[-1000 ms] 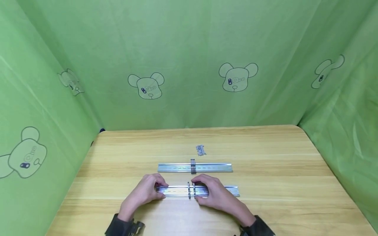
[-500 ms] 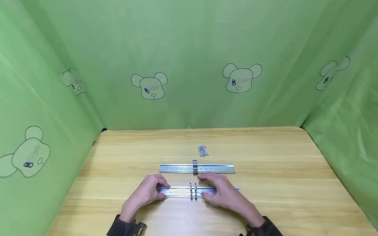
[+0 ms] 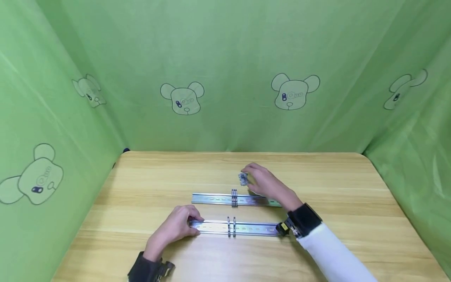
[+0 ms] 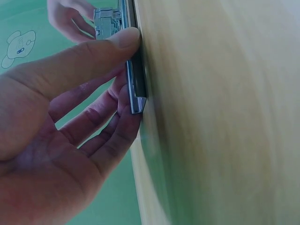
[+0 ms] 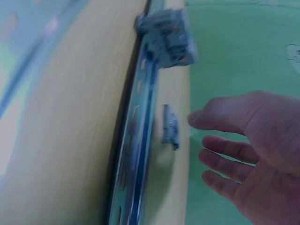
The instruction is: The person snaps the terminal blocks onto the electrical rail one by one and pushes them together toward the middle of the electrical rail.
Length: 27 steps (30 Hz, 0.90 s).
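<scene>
The left end of the near slotted metal DIN rail [image 3: 253, 229] is pinched by my left hand [image 3: 177, 224], thumb on the front edge and fingers behind. Two thin terminal blocks [image 3: 229, 227] stand apart near the middle of this rail. My right hand [image 3: 265, 183] reaches over the far DIN rail [image 3: 211, 198] to a loose grey terminal block [image 3: 242, 179] lying on the table. In the right wrist view its fingers are spread, with a gap between the thumb and the loose block [image 5: 170, 127]. A cluster of terminal blocks [image 3: 234, 198] sits on the far rail.
The wooden table [image 3: 158, 172] carries both rails, which lie roughly parallel. Green fabric walls [image 3: 232, 129] with printed bear heads enclose the back and sides. The right wrist's camera strap [image 3: 304, 219] hangs above the near rail's right end.
My right hand has left the near rail's terminal block and moved away, past the far rail, to the loose block. My left hand keeps its grip on the near rail's left end.
</scene>
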Available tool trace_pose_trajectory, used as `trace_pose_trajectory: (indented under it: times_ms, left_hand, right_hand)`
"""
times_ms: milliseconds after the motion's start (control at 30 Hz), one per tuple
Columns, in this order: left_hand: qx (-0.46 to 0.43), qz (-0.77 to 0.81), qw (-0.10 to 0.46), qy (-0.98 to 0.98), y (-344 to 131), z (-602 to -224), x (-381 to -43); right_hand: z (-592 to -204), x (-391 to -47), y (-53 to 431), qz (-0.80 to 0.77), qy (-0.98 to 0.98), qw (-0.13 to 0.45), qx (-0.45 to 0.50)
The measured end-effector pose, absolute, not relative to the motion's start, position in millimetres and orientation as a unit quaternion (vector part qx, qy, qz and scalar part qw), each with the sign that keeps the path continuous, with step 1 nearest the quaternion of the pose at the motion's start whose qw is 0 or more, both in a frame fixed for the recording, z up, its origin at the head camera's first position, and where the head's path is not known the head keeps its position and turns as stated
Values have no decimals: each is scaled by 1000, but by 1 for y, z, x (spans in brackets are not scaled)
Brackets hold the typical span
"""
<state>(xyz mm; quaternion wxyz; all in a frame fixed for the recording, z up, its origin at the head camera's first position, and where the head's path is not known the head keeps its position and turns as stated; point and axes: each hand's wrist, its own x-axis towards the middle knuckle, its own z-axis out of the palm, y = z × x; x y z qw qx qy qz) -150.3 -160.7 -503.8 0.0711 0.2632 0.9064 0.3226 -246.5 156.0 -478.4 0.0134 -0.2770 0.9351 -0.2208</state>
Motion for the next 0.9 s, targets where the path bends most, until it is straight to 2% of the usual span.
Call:
trace_pose_trajectory:
  times_ms: [167,400,900]
  left_hand:
    - [262,328,77,904,-159,-503,-149]
    - [258,325,77,907,-159,-501,-150]
    - [259,322,77,907,-160,-503,-151]
  right_hand:
    - [-487,-266,148,-166,938,56,-301]
    - [-488,-274,146,-153,940,49,-301]
    - [-463,-216,204,-318,915,5,-248]
